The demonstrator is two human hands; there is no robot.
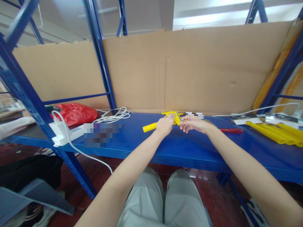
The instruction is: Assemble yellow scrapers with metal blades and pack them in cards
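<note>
My left hand [165,125] is closed around a yellow tube [149,127], whose end sticks out to the left. On the other side of that hand, an angled yellow piece [177,119] with a greyish edge shows; I cannot tell whether it is joined to the tube. My right hand [193,124] has its thumb and forefinger pinched at the greyish edge, the other fingers curled. What exactly sits between those fingertips is too small to make out. Just behind the hands, another flat yellow piece [167,113] lies on the blue shelf [142,143].
Black-and-white pens [193,114] lie near the cardboard wall [201,69]. To the right are a red slim object [231,130] and several yellow tubes [272,132]. A power strip [73,132], coiled white cable [118,115] and red bag [75,113] occupy the left.
</note>
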